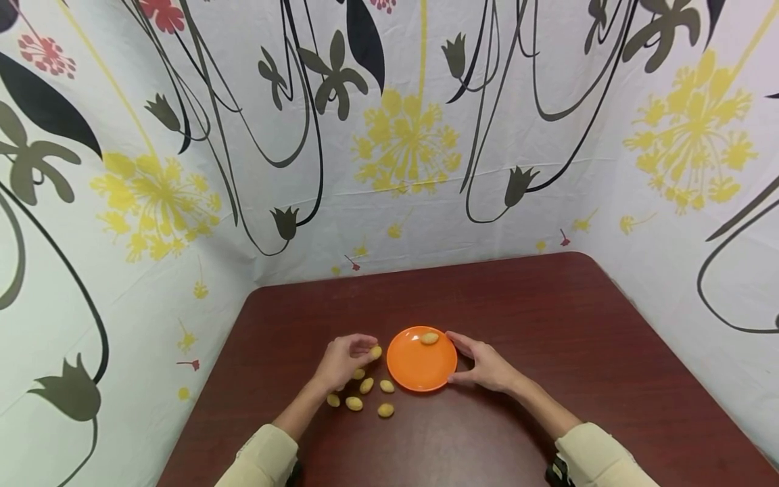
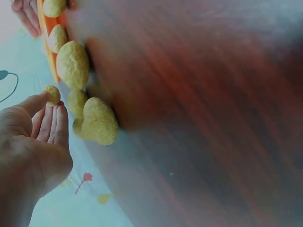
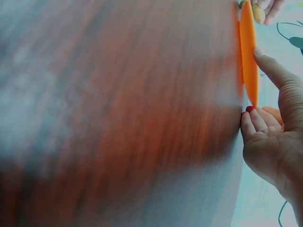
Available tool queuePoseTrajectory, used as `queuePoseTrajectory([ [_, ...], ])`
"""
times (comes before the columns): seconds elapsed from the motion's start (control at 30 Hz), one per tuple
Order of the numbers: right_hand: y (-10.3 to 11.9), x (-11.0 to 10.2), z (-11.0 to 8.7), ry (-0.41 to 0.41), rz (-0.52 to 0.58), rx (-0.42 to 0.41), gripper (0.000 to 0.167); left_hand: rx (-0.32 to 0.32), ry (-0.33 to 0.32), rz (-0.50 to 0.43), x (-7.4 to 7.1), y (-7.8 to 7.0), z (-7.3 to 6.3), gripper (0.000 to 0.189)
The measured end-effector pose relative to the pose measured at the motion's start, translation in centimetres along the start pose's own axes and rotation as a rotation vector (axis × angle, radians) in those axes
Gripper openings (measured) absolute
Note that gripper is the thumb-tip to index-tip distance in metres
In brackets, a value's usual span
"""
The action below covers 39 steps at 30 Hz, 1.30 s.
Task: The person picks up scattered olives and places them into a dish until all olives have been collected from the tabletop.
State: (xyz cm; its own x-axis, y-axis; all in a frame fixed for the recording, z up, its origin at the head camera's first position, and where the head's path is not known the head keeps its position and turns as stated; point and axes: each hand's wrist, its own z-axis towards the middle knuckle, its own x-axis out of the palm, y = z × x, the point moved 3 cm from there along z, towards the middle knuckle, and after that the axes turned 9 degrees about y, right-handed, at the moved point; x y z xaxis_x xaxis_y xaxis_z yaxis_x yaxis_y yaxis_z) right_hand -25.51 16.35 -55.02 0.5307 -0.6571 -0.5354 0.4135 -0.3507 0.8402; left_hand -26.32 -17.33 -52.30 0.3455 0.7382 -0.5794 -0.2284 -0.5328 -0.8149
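An orange plate lies on the table, with one small yellow wrinkled oval piece near its far rim. My left hand is just left of the plate, pinching another yellow oval piece between thumb and fingertips, above the tabletop. On the plate's right side, my right hand holds the rim, thumb and fingers spread along it; the right wrist view shows the thumb touching the orange edge. Several more yellow oval pieces lie loose under and beside my left hand, which partly hides some of them.
The dark red-brown wooden table extends on all sides of the plate. A white cloth printed with flowers hangs behind and along both sides of it. Light sleeves cover both forearms.
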Motion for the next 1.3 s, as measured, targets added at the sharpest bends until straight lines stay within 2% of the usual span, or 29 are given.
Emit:
queuePoseTrajectory([
  [0.27, -0.2, -0.1, 0.0, -0.002, 0.004, 0.003, 0.092, 0.041, -0.006, -0.006, 0.1, -0.8, 1.0, 0.027],
  [0.53, 0.0, 0.0, -0.1, 0.003, 0.004, 0.009, 0.091, 0.05, 0.009, -0.031, 1.5, -1.8, 2.3, 0.027],
  [0.93, -0.1, 0.0, -0.1, 0.005, 0.002, 0.019, 0.09, 0.091, 0.027, -0.01, 3.8, -3.3, 3.7, 0.028],
  [1.3, -0.3, 0.0, -0.1, 0.015, 0.022, 0.033, 0.091, 0.039, 0.031, -0.066, 6.0, -3.9, 4.6, 0.026],
])
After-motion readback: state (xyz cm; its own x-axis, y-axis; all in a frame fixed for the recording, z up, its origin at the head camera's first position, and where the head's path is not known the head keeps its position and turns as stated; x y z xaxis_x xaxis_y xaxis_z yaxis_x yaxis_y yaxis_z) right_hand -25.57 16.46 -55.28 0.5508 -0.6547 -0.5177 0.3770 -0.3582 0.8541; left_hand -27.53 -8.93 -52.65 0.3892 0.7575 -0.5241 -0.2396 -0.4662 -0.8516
